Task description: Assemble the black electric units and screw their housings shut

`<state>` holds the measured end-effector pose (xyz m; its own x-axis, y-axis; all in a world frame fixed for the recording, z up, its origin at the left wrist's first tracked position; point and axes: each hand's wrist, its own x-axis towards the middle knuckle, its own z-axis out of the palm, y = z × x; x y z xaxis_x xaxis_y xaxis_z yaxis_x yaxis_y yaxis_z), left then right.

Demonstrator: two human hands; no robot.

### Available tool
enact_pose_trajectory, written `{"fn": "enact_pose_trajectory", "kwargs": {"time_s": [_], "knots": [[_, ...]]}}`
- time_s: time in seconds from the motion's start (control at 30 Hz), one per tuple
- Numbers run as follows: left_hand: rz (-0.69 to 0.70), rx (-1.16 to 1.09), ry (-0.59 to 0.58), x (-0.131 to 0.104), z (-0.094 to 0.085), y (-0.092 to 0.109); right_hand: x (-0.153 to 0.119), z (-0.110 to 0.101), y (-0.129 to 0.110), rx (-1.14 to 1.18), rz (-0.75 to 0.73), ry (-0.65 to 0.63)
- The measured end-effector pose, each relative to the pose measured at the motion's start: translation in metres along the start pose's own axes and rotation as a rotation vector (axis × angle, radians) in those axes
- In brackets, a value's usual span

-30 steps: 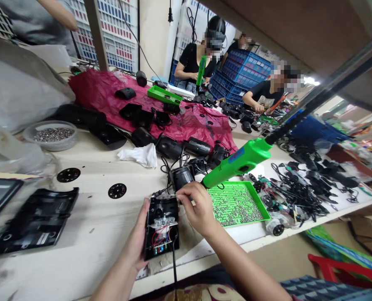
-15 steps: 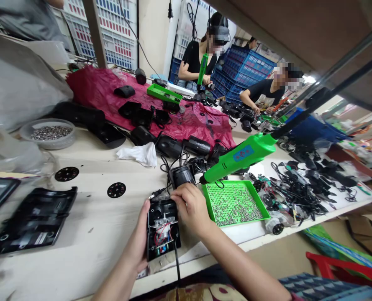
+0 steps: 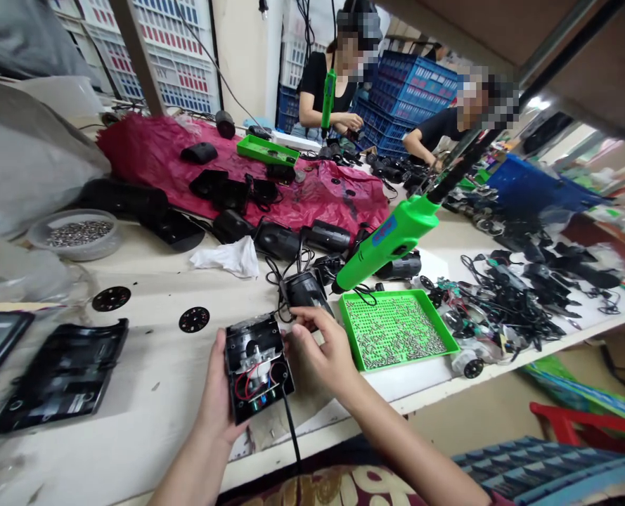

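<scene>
My left hand (image 3: 216, 395) grips a black plastic housing half (image 3: 242, 339) along its left side, tilted up from the table. Inside it sit a small motor, red and blue wires and a circuit board strip; a black cord (image 3: 292, 429) runs from its lower end toward me. My right hand (image 3: 329, 351) is just right of the housing, thumb and forefinger apart, with nothing visible between them. Beyond those fingers lies a closed black device body (image 3: 306, 289). A green electric screwdriver (image 3: 383, 246) hangs above, its tip near a green tray (image 3: 452, 348) of small screws.
At left are a black housing shell (image 3: 64, 372), two black dial discs (image 3: 194, 320) and a round tub (image 3: 74, 235) of metal parts. A white cloth (image 3: 228, 258) and red plastic sheeting (image 3: 148, 158) lie farther back. Heaped parts (image 3: 523, 288) cover the right. Two co-workers sit opposite.
The housing has moved left and nearer to me, tipped up in my left hand. My right hand's fingers have come away from its upper edge. The hanging screwdriver has swung slightly left.
</scene>
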<state>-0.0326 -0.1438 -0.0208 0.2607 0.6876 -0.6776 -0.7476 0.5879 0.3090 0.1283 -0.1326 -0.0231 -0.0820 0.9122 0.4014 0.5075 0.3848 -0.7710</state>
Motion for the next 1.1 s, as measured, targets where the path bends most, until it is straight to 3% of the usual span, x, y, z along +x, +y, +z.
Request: {"fn": "enact_pose_trajectory", "kwargs": {"time_s": [0.4, 0.6, 1.1], "knots": [[0.019, -0.046, 0.001, 0.003, 0.002, 0.002, -0.030, 0.003, 0.006, 0.075, 0.094, 0.016], [0.017, -0.050, -0.016, 0.001, 0.003, 0.002, -0.036, 0.007, 0.007, 0.094, 0.073, 0.014], [0.112, -0.052, 0.119, 0.004, 0.009, -0.006, -0.039, 0.008, 0.009, 0.116, -0.039, 0.057]]}}
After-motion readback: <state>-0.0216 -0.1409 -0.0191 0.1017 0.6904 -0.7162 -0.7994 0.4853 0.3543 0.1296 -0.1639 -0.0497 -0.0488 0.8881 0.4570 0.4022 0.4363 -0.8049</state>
